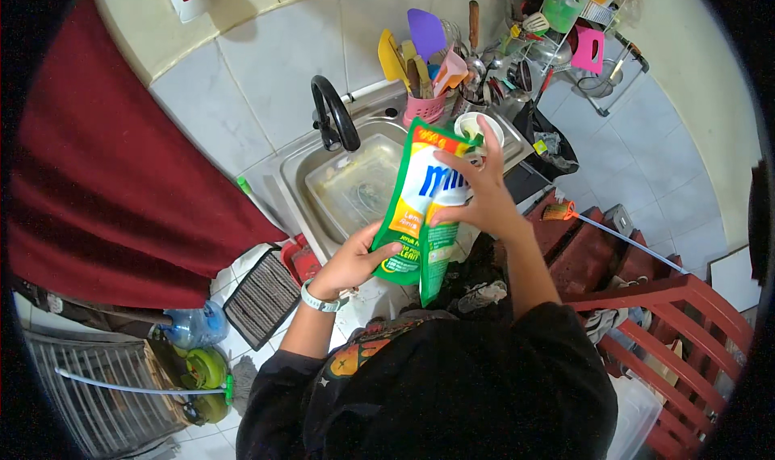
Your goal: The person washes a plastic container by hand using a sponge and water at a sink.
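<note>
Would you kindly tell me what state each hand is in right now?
Left hand: closed on the lower left of the green-and-white pouch.
Right hand: spread against the pouch's upper right; whether it grips cannot be told.

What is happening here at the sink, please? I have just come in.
A person holds a green, white and yellow pouch in front of the sink. The left hand grips its lower left side, and the right hand has its upper right part. A white container stands just beyond the pouch; whether the two touch is unclear. The black faucet is untouched.
</note>
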Available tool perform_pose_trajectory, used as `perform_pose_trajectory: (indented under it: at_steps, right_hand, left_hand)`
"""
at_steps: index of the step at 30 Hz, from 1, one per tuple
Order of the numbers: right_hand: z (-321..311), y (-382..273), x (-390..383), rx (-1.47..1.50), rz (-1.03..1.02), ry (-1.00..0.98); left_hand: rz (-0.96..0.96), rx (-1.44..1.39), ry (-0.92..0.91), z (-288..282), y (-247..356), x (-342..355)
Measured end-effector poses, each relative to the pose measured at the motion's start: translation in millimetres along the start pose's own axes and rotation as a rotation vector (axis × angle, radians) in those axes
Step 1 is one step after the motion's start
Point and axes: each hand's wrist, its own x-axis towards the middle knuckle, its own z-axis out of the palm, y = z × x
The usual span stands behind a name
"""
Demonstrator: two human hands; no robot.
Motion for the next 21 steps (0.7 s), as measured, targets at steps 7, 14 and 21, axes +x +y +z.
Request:
perform_pose_trajectory:
  at_steps: [7,14,21]
  right_hand:
    - [-31.1,19.1,30.6,0.279,-0.218,-0.318]
    - [-22.8,27.5,30.7,0.817,0.187,0.114]
    - [-40.7,26.1,28.8,0.808,0.028,-0.142]
  left_hand:
    - [-0.007,0.002,0.010,1.9,6.7,-6.9]
    - [0.136,0.245,0.100,-14.6,-52.8,-3.4]
    - [-0.006,-0.073,0.155,-18.1,-28.0,-13.8]
